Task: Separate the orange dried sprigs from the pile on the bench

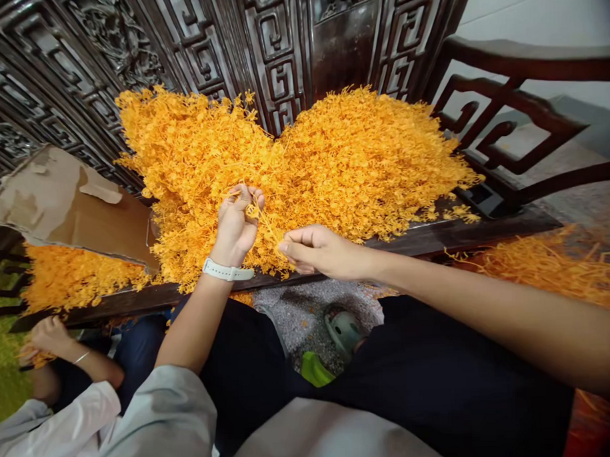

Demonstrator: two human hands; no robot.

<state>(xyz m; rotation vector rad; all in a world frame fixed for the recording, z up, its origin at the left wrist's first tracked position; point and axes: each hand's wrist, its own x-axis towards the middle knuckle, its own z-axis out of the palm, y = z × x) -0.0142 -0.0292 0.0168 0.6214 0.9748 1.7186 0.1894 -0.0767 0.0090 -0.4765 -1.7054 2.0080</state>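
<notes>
Strand (269, 224): too fine to trace. Armrest (534, 59), far right: cut off. Orange strips (551, 273), right: blurred, cut off. Co-worker (81, 416), near left: cropped. Shoe (343, 330): part hidden by trousers (440, 364).

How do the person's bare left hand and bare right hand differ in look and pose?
The left hand has a pale perforated wristband below it; the right hand has none. The left hand points away from the body with curled fingers, while the right hand points leftward in a pinch. Both hold thin orange strands.
</notes>
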